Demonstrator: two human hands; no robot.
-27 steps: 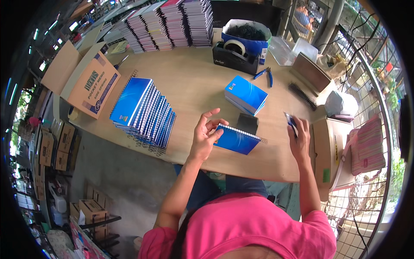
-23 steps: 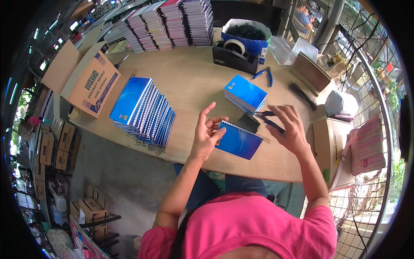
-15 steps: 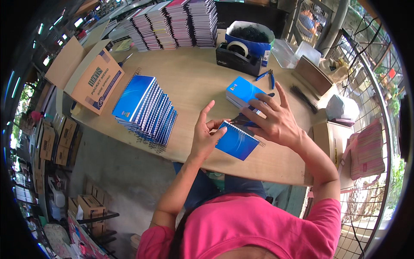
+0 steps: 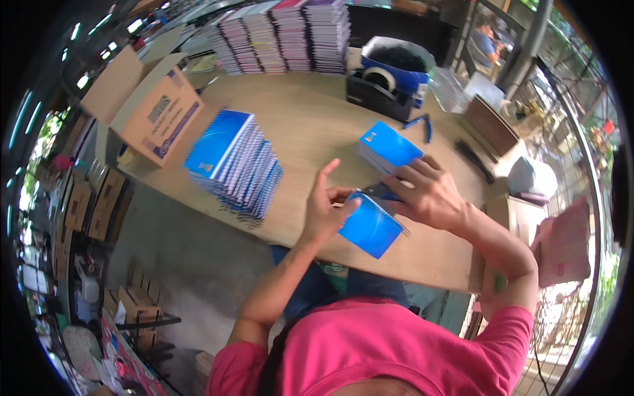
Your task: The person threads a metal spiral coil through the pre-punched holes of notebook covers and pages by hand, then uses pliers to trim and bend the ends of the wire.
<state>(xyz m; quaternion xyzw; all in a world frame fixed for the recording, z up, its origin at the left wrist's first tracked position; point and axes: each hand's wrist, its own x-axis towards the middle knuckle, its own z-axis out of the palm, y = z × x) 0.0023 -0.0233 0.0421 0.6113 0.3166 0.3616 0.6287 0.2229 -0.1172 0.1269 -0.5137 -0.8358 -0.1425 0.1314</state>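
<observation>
Between thumb and fingers my left hand (image 4: 325, 214) pinches a small blue spiral-bound notebook (image 4: 371, 230), its index finger pointing up. The notebook is tilted over the table's near edge, with the wire coil along its upper side and a loose coil end at the right. Curled fingers of my right hand (image 4: 432, 198) hold a hand tool with dark jaws and blue handles, apparently cutting pliers (image 4: 378, 191), by the coil. My fingers partly cover the tool. Just beyond is a short pile of blue pads (image 4: 389, 144), with no coil visible on it.
To the left stands a tall, leaning stack of blue spiral notebooks (image 4: 224, 142), next to an open cardboard box (image 4: 155, 115). A tape dispenser (image 4: 380, 92), another blue-handled pair of pliers (image 4: 428, 125) and a dark brush (image 4: 474, 160) lie farther right. Book stacks (image 4: 284, 39) line the back.
My right hand's raised, spread fingers have come down and curled around the tool by the coil. The whole view has shifted, moving the table's contents rightward. My left hand still pinches the notebook.
</observation>
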